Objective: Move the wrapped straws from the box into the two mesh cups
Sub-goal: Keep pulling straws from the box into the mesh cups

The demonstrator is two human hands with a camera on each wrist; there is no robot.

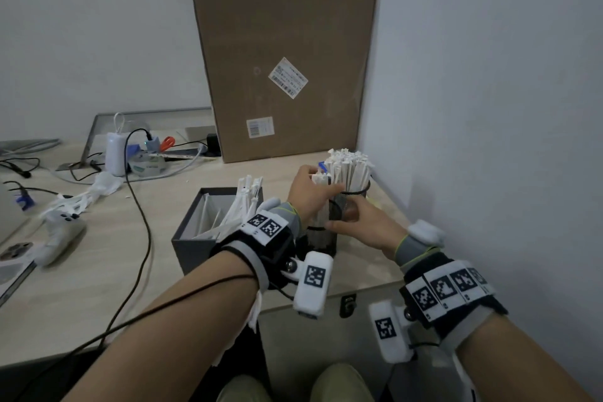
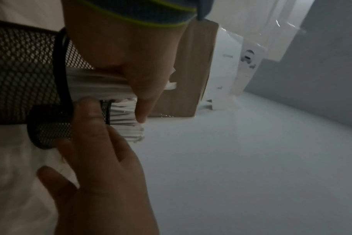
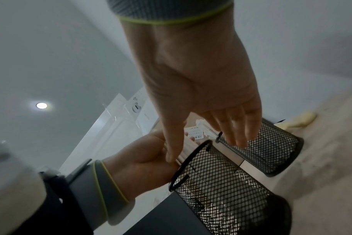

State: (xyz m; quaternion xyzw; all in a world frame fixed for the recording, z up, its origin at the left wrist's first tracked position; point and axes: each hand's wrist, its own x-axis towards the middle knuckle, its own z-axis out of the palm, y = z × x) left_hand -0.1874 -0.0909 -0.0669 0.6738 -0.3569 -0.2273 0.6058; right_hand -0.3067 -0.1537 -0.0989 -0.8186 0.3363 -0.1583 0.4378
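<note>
Pretty far along by the look of it; the far mesh cup [image 1: 357,194], just beyond the right hand [image 1: 355,222], is already packed with wrapped straws [image 1: 349,166]; the near mesh cup [image 3: 221,187] is only partly filled, and a bundle of straws [image 2: 98,84] is being clutched by the left hand [image 1: 308,194] right at its rim, fingers curled around the bundle; the right hand is laid against the cups with fingers mostly straight, nothing gripped, likely just steadying them; a fair bunch of straws [image 1: 243,202] is left standing in the dark box [image 1: 192,248] just behind the left wrist on the worktop [image 1: 98,271], so several more handfuls are probably needed.
</note>
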